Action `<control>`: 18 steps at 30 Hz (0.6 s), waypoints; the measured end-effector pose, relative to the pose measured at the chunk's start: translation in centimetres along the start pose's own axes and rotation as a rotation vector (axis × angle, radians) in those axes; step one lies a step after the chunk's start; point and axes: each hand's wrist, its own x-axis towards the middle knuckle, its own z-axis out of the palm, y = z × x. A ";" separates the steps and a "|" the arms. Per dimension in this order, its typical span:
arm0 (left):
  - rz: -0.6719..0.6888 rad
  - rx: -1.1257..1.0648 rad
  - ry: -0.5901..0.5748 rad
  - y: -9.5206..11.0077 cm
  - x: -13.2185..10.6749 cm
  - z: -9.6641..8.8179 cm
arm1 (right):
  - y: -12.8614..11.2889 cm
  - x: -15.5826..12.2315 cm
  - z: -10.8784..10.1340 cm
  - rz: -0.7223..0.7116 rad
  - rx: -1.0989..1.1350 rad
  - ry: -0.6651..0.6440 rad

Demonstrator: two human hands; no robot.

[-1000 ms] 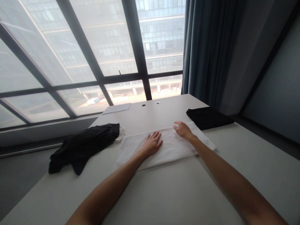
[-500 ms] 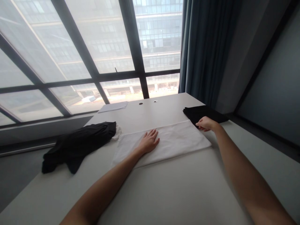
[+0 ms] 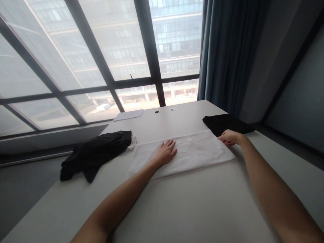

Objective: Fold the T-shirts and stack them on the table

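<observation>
A folded white cloth [image 3: 197, 148] lies flat across the white table [image 3: 192, 206], forming a long rectangle. My left hand [image 3: 165, 152] rests palm down on its middle, fingers spread. At the cloth's right edge is my right hand [image 3: 230, 137], its fingers bent together with their tips at the border; the grip itself is partly hidden. Just behind the right hand sits a folded black cloth [image 3: 226, 124]. Left of the white cloth lies a loose, crumpled black garment [image 3: 98, 152], with a bit of whitish fabric [image 3: 133, 143] showing at its right end.
White sheets [image 3: 128, 115] lie at the table's far left corner. Two round cable holes, one a dark grommet [image 3: 157, 112], sit near the far edge. Large windows [image 3: 116, 40] stand behind the table, with a blue curtain [image 3: 222, 57] to the right.
My right hand has come down onto the white cloth's right edge. My left hand stays flat on the cloth. The whole view has shifted slightly, so everything appears farther right.
</observation>
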 end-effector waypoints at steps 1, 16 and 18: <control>0.002 -0.003 0.002 0.0 0.0 0.0 | 0.4 0.4 0.0 0.008 -0.001 -0.005; 0.015 -0.045 0.015 0.2 -0.2 -0.2 | 0.1 -0.4 0.3 -0.213 0.227 -0.250; 0.012 -0.055 0.022 0.3 -0.2 -0.2 | -1.0 -1.5 0.5 -0.262 0.288 -0.271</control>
